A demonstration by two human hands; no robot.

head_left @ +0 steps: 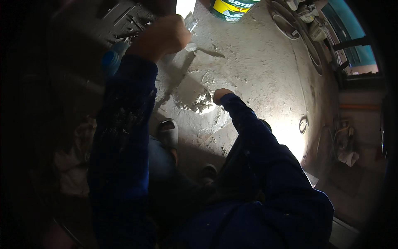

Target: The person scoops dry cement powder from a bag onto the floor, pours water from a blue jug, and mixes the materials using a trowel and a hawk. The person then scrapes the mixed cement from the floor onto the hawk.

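My left hand [172,35] is closed in a fist at the upper middle. A flat, pale grey blade-like tool [190,21] sticks out beyond its fingers; its handle is hidden. Nearer to me, my right hand [222,95] is curled shut, low over the floor. It is right beside a small heap of wet, pale grey mix [203,102]. Whatever the right hand holds is hidden beneath it. A smooth, darker patch lies just left of the heap, and I cannot tell whether it is a shadow or a flat plate. Smears of mix surround the heap.
A green and yellow bucket [231,11] stands on the concrete floor [265,66] at the top. A blue-capped container [110,59] is by my left forearm. Round hoop-like things [286,27] lie at the upper right. My sandalled feet [167,132] are below the heap.
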